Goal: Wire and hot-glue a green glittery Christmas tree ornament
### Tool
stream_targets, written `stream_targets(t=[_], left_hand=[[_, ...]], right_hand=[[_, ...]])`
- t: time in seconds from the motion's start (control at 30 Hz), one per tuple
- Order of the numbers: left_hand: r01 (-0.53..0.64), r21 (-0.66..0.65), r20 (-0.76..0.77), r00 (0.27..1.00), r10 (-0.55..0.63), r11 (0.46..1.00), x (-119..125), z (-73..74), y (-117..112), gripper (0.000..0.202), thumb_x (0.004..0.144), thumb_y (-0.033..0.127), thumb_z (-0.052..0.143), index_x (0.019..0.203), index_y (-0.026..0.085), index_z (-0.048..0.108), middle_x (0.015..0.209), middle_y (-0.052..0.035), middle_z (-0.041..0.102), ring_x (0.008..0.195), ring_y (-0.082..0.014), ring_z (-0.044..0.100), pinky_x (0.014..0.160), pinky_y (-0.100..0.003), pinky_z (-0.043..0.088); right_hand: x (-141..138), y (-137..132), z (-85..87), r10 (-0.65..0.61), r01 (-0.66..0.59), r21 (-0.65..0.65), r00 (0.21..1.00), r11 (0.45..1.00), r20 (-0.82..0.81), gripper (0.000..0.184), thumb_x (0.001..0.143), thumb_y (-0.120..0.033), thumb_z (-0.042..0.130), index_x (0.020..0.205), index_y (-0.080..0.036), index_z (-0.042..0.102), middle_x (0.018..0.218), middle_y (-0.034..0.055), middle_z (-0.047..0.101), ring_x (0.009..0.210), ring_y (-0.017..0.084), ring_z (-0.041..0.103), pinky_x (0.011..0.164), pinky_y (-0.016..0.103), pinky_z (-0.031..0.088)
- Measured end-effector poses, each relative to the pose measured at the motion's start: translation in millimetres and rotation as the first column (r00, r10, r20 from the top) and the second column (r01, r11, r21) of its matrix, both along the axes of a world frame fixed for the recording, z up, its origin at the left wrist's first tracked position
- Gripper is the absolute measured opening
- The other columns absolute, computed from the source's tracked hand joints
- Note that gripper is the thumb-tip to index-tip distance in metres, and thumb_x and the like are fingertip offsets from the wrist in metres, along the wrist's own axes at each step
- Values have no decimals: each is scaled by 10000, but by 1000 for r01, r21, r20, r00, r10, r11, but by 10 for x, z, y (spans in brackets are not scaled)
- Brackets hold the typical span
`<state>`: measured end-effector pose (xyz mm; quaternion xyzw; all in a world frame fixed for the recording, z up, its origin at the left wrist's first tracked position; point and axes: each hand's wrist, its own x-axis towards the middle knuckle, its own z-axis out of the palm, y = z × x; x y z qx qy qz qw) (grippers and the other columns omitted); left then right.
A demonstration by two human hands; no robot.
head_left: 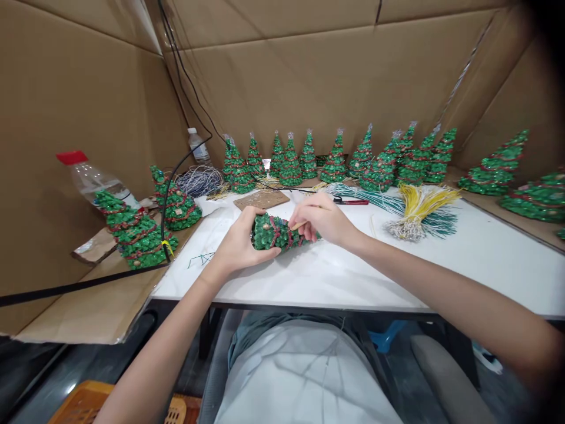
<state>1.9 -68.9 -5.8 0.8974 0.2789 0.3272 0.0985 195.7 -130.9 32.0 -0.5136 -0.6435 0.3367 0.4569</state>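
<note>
A small green Christmas tree ornament (270,231) with red garland lies on its side above the white table, its base toward the left. My left hand (241,241) is closed around the base end. Over the tree's middle, my right hand (322,219) pinches a thin tan stick (299,226), whose tip touches the tree's surface. The fingers of my right hand cover much of the tree's upper part. A brown board (262,199) lies just behind the tree, and some thin green wire (202,259) is left of my left hand.
Several finished-looking trees (290,165) line the back cardboard wall. Bundled yellow wires (415,206) and green wires (384,199) lie at right, near a red-handled tool (353,202). A black cable (166,206) crosses the left side, by a red-capped bottle (95,179).
</note>
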Motion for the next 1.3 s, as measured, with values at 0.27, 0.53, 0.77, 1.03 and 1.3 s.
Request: stream_targets(t=[0.27,0.53,0.77,1.03,1.3], left_hand=[[-38,-13,4,999,38,999,22,16,-40,611,619,434,717,1103,217,415,1058,-53,549,936,-242,564,808,-362,457],[41,-42,28,999,-40,998,8,17,18,572,620,404,725,1079,216,438,1041,-45,569,950,-242,561,818,-356,448],[-43,-25,22,999,43,999,35,-6,-32,600,631,425,722,1112,212,433,1094,-60,561,979,-248,559,821,-353,451],[-28,-12,38,999,29,1000,44,-10,-43,609,616,426,717,1110,218,430,1063,-58,567,954,-249,565,819,-371,454],[44,-53,31,999,-43,998,16,11,-21,589,629,390,718,1117,223,435,1077,-52,572,976,-255,564,834,-374,451]], right_hand=[[-86,-373,-225,-84,-59,397,939,916,333,210,774,-175,423,722,-144,624,697,44,587,636,137,525,613,272,389],[-297,-7,318,-93,-23,211,846,977,526,228,664,-130,447,473,-142,571,463,36,524,471,123,454,490,265,287],[115,-1,-77,49,-57,-58,989,997,-137,157,618,-187,465,604,-143,615,487,3,525,388,118,461,375,245,319],[-137,-380,-170,-125,-110,434,870,894,477,234,787,-147,405,683,-138,615,688,59,577,633,149,504,601,292,359],[-226,41,265,-36,-66,207,891,976,453,228,643,-145,439,463,-151,578,436,19,512,464,113,447,486,259,291]])
